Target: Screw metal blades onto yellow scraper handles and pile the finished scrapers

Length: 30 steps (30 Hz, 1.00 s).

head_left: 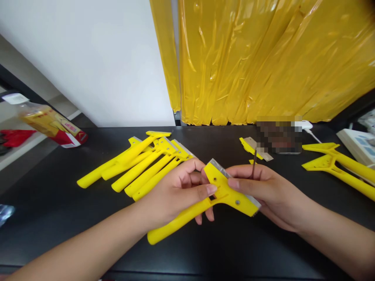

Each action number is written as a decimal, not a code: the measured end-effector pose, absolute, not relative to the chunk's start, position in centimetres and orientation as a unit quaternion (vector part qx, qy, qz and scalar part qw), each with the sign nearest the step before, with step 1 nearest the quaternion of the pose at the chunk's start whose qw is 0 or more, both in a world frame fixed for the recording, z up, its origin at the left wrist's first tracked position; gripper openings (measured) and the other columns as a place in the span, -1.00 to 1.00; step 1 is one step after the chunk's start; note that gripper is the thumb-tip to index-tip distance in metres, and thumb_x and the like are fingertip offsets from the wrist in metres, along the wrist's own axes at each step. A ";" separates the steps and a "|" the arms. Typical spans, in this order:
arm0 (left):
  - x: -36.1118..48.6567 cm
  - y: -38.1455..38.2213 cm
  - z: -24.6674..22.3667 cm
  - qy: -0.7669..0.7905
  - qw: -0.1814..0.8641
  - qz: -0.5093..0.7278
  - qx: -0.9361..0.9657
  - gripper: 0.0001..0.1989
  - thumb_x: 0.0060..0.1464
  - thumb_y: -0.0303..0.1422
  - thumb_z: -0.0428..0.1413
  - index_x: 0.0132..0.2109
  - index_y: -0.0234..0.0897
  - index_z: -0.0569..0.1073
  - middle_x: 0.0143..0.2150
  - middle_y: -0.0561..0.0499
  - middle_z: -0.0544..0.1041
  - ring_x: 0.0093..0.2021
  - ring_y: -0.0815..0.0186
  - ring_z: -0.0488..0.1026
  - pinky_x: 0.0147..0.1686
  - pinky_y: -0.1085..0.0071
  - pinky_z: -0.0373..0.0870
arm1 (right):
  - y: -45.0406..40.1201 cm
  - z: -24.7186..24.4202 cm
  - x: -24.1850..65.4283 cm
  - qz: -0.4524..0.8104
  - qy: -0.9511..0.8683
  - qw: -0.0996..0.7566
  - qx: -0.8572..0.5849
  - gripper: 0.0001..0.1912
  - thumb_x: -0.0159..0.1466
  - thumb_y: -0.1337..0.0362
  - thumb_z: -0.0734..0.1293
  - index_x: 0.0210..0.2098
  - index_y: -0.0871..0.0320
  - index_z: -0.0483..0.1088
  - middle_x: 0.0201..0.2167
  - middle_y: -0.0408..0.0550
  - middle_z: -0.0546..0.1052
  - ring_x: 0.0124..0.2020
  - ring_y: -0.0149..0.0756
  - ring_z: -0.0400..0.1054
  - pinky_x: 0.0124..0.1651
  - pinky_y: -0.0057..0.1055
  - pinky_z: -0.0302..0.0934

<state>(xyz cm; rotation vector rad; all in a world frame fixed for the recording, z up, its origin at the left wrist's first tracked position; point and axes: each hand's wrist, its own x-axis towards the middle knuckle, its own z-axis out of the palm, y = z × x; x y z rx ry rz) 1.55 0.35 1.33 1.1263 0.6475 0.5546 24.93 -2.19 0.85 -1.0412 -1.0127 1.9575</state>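
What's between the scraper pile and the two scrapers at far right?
Head view: the left hand and right hand holding a yellow scraper, a thin dark rod at the right hand; behind, a yellow part on a tan strip.

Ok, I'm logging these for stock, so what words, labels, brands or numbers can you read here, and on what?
White label on the plastic packet: too small to read.
Red and yellow print on the packet: too blurred to read.
Yellow scraper: no text shows.
Nothing else is legible.
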 end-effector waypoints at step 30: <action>0.8 3.0 1.5 0.441 0.637 0.488 0.403 -0.86 0.23 -0.32 0.33 -0.18 -0.26 0.54 -0.22 -0.06 0.66 -0.16 0.17 0.68 -0.46 0.51 0.57 | -0.1 0.2 26.8 0.460 -0.606 0.436 -0.481 -0.73 0.44 0.11 0.42 0.10 -0.03 0.53 -0.21 -0.14 0.45 -0.34 -0.38 0.34 -0.25 -0.37 0.28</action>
